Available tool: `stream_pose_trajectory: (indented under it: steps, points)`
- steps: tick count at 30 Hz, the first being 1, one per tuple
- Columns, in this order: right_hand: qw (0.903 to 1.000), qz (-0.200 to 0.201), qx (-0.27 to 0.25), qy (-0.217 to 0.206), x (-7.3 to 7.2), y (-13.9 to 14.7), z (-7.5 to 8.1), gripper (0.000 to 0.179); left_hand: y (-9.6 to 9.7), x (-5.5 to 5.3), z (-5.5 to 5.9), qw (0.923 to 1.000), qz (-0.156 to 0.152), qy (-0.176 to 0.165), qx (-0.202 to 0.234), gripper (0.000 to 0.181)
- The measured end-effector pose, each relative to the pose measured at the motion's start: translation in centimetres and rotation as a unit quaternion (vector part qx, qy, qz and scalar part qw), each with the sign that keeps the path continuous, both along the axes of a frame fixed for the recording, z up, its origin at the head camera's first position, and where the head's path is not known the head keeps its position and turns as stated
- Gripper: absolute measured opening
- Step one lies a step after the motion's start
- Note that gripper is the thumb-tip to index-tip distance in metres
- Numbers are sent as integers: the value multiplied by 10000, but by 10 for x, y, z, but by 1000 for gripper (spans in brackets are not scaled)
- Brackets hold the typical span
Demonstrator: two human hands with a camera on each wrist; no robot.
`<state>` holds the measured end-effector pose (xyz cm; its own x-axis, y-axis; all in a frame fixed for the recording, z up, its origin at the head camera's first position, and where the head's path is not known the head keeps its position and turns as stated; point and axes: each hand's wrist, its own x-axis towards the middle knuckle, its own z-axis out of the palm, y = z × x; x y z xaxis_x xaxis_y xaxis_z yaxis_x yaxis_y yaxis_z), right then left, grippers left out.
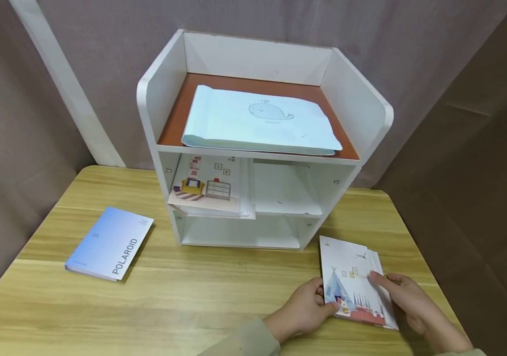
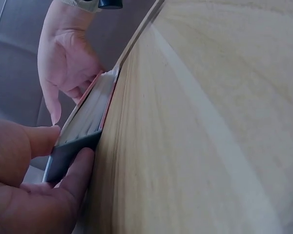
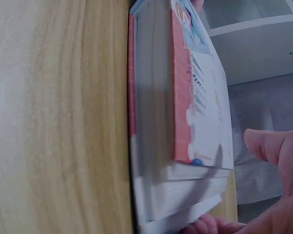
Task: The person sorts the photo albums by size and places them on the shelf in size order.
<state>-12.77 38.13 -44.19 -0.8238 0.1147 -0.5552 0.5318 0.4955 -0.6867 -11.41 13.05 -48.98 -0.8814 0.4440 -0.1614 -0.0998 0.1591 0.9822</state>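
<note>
A photo album (image 1: 351, 284) with a tent picture on its cover lies at the table's right front. My left hand (image 1: 304, 306) pinches its dark spine edge, thumb above and fingers below, as the left wrist view also shows. At the opposite side is my right hand (image 1: 413, 301). In the right wrist view its thumb (image 3: 263, 146) stands off the cover, while its fingers (image 3: 205, 226) touch the edge by the loose pages. The undersides of those fingers are hidden.
A white shelf unit (image 1: 375, 106) stands at the back. A whale-covered album (image 1: 244, 121) lies on top; an album with a furniture picture (image 1: 209, 193) juts from the middle shelf. The blue POLAROID album (image 1: 108, 242) lies on the wooden table (image 1: 218, 296), left.
</note>
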Motion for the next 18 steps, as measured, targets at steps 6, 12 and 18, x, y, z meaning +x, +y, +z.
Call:
stream_pose_trajectory:
  steps: [6, 12, 18]
  points:
    - [9993, -321, 204, -1, 5, 2, -3, 96, 2, 1, -1, 9998, -89, -120, 125, 31]
    - [9965, -735, 164, 363, 10, 0, -6, 91, 1, 1, -3, 9996, -129, -176, 182, 30]
    - [9889, -1148, -724, 597, 16, -5, -7, 83, -2, 1, -5, 9994, -161, -175, 249, 31]
